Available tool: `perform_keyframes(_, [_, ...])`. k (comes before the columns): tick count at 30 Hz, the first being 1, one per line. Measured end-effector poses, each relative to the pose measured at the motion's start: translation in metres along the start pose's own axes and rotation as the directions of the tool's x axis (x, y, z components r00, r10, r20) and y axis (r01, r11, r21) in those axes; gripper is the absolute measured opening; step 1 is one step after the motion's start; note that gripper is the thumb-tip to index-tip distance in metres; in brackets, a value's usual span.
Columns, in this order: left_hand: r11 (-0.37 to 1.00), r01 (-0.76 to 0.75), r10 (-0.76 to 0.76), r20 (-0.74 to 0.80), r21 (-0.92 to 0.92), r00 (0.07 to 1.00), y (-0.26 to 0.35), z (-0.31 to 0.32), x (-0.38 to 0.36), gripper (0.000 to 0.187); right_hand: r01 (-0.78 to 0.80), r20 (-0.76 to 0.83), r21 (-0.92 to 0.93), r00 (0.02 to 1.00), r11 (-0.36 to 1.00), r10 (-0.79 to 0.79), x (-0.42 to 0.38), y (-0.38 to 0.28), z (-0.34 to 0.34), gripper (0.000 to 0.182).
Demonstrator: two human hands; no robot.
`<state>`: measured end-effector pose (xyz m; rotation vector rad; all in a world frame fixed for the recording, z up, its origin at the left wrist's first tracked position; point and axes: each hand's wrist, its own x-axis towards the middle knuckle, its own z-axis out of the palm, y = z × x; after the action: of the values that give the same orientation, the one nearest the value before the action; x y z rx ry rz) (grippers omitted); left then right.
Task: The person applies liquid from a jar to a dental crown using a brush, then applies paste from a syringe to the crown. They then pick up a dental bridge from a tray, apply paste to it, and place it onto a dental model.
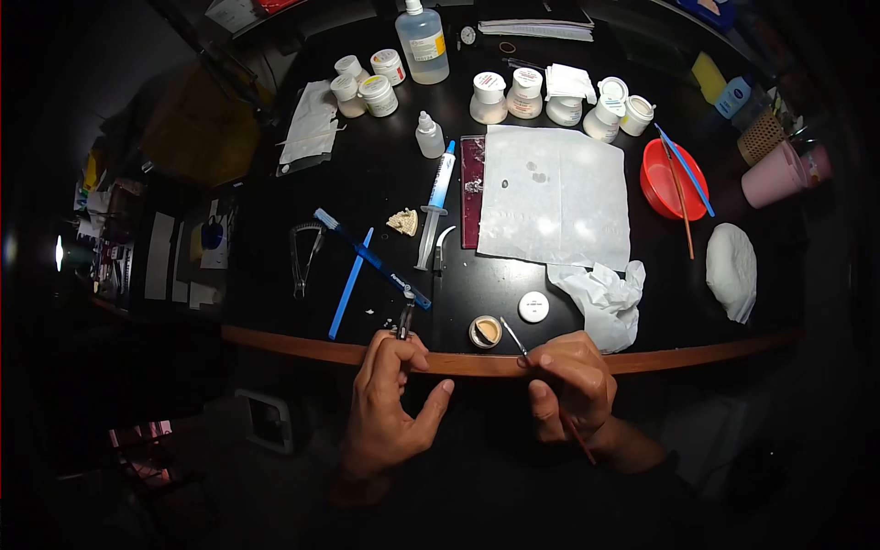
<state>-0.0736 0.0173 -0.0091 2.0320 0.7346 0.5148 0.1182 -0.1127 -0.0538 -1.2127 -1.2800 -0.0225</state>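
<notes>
A small dark tool (404, 323) is pinched in the left hand (390, 396); a thin brush (515, 341) is gripped in the right hand (570, 385), near the open little jar (485, 331). The jar could be knocked off the bench (275, 341) edge.

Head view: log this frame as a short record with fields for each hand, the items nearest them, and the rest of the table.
left hand: left hand pinches a small dark tool upright at the table edge
right hand: right hand holds a thin brush, tip toward the open jar
near hands: white lid, crumpled tissue
centre: syringe, blue toothbrush, white sheet
rear: white jars, clear bottle
right side: red bowl
</notes>
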Motion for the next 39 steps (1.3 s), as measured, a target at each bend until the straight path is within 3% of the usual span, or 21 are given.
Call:
perform_keyframes(3, [0.969,0.089,-0.081,0.047,-0.229,0.996,-0.007,-0.003,-0.019,0.043,0.007,0.069,0.033,0.998,0.999,-0.009,-0.002,-0.004,-0.005,0.022])
perform_keyframes(6, [0.770,0.201,-0.233,0.025,-0.605,0.972,-0.001,0.008,-0.034,0.035,-0.032,0.066,0.085,0.997,0.996,0.027,0.001,-0.003,-0.008,0.020])
perform_keyframes(7, [0.797,0.148,-0.203,-0.030,-0.585,0.979,-0.001,0.015,-0.033,0.028,-0.037,0.063,0.103,0.998,0.994,0.031,0.002,-0.003,-0.010,0.022])
perform_keyframes(11, [0.915,0.157,-0.118,0.126,-0.371,0.985,-0.015,0.017,-0.029,0.028,-0.134,0.102,0.243,0.988,0.961,0.112,0.006,0.001,-0.015,0.025])
perform_keyframes(14, [0.847,0.209,-0.114,0.217,-0.488,0.969,-0.032,0.029,-0.036,0.027,-0.160,0.175,0.254,0.978,0.954,0.118,0.011,0.003,-0.019,0.024])
perform_keyframes(18, [0.697,0.200,-0.096,0.187,-0.689,0.978,-0.049,0.051,-0.041,0.027,-0.210,0.220,0.306,0.965,0.929,0.146,0.013,0.002,-0.018,0.024])
perform_keyframes(22, [0.636,0.155,-0.097,0.121,-0.756,0.988,-0.061,0.063,-0.041,0.021,-0.220,0.247,0.318,0.958,0.922,0.143,0.015,0.002,-0.009,0.021])
perform_keyframes(28, [0.686,0.083,-0.028,0.088,-0.722,0.996,-0.067,0.062,-0.032,0.022,-0.196,0.253,0.302,0.960,0.933,0.120,0.014,0.006,-0.004,0.021])
perform_keyframes(39, [0.720,0.105,-0.051,0.099,-0.686,0.994,-0.065,0.059,-0.031,0.021,-0.209,0.276,0.300,0.953,0.931,0.125,0.013,0.005,-0.002,0.020])
